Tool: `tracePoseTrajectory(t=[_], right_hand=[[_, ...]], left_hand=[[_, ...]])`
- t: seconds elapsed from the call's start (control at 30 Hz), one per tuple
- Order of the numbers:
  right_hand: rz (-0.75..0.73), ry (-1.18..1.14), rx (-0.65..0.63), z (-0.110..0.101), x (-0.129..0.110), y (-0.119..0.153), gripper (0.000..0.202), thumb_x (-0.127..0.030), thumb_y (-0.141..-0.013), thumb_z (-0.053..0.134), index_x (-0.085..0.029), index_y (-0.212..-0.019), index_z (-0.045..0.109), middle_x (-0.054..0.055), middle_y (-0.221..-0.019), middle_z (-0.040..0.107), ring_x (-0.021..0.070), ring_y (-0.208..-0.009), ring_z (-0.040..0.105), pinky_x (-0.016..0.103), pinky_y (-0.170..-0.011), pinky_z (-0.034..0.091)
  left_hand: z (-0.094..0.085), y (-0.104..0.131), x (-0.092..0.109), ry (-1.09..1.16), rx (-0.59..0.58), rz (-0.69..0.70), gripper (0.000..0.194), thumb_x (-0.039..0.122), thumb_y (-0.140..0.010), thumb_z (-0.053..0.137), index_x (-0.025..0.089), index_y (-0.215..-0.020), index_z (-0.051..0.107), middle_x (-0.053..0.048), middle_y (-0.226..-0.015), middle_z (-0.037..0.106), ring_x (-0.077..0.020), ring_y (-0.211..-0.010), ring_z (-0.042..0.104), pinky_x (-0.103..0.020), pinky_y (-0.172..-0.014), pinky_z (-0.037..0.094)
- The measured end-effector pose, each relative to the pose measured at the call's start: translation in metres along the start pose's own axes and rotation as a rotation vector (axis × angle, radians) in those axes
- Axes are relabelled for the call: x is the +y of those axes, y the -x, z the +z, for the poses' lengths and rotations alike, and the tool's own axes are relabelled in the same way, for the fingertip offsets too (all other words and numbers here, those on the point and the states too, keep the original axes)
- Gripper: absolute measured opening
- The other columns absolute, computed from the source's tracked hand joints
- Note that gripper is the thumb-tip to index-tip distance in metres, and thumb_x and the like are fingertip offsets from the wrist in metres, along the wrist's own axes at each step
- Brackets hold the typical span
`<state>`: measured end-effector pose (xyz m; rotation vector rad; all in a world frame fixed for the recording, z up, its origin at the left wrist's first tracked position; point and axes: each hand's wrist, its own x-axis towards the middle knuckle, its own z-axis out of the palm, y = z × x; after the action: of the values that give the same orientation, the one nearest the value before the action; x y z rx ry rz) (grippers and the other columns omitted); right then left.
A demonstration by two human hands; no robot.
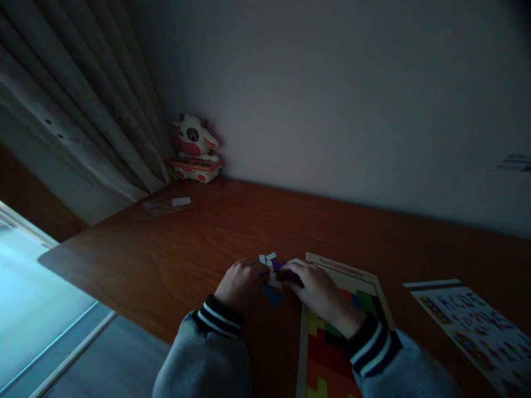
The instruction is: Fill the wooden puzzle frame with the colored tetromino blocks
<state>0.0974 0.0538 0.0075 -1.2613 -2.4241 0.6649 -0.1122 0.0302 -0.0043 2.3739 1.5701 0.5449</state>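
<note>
My left hand point(241, 285) rests palm down on the table with its fingers curled at a small pile of puzzle pieces. My right hand point(317, 288) reaches over a wooden block puzzle board point(303, 354), thumb and fingers bent together at the pile's right side. What the fingertips of either hand hold is too dark to make out. In the pile are several pale pieces point(271, 256), a purple piece point(277, 266) and, nearer me, a blue piece point(273, 297). Red, yellow, green and orange pieces lie in the board, partly hidden under my right hand and sleeve.
A printed sheet point(473, 326) with colourful pictures lies right of the board. At the far left corner stands a cow-shaped toy keyboard point(194, 149), with a white slip point(181, 202) in front. A curtain point(83, 94) hangs at left; the wooden table point(199, 237) meets a wall behind.
</note>
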Motion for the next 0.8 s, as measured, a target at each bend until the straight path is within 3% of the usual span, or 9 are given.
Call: tracePoseTrajectory(t=[0.2,0.4,0.6,0.8], right_hand=[[0.09,-0.103,-0.021,0.001,0.006,-0.003,0.028,-0.01,-0.082,0.065,-0.022,-0.107,0.068,0.005,-0.105,0.07,0.0198,-0.096,0.068,0.034,-0.087,0.052],[0.061,-0.086,0.035,0.002,0.005,-0.009,0.038,-0.01,-0.077,0.067,-0.023,-0.113,0.065,0.006,-0.111,0.066,0.0172,-0.09,0.067,0.031,-0.081,0.053],[-0.045,-0.095,-0.055,0.002,0.007,-0.02,0.035,-0.015,-0.084,0.065,-0.022,-0.118,0.064,0.006,-0.12,0.064,0.0202,-0.107,0.063,0.034,-0.096,0.048],[0.049,-0.121,-0.098,-0.002,0.009,-0.022,0.033,-0.014,-0.082,0.068,-0.018,-0.115,0.068,0.008,-0.112,0.068,0.0197,-0.102,0.065,0.031,-0.091,0.049]], left_hand=[[0.0,0.001,-0.002,0.052,-0.037,0.006,0.02,0.016,-0.093,0.057,0.024,-0.105,0.071,-0.002,-0.101,0.074,-0.0208,-0.095,0.069,-0.03,-0.084,0.054],[0.001,0.001,-0.003,0.094,-0.02,0.051,0.022,0.012,-0.091,0.056,0.023,-0.102,0.071,-0.003,-0.103,0.072,-0.0188,-0.095,0.069,-0.028,-0.085,0.054],[0.004,0.002,-0.005,0.129,0.025,0.076,0.02,0.011,-0.089,0.058,0.023,-0.098,0.072,-0.003,-0.105,0.071,-0.0163,-0.092,0.069,-0.026,-0.085,0.055],[0.005,0.002,-0.005,0.176,0.064,0.065,0.024,0.008,-0.085,0.062,0.023,-0.1,0.074,-0.004,-0.116,0.069,-0.0179,-0.102,0.068,-0.028,-0.093,0.055]])
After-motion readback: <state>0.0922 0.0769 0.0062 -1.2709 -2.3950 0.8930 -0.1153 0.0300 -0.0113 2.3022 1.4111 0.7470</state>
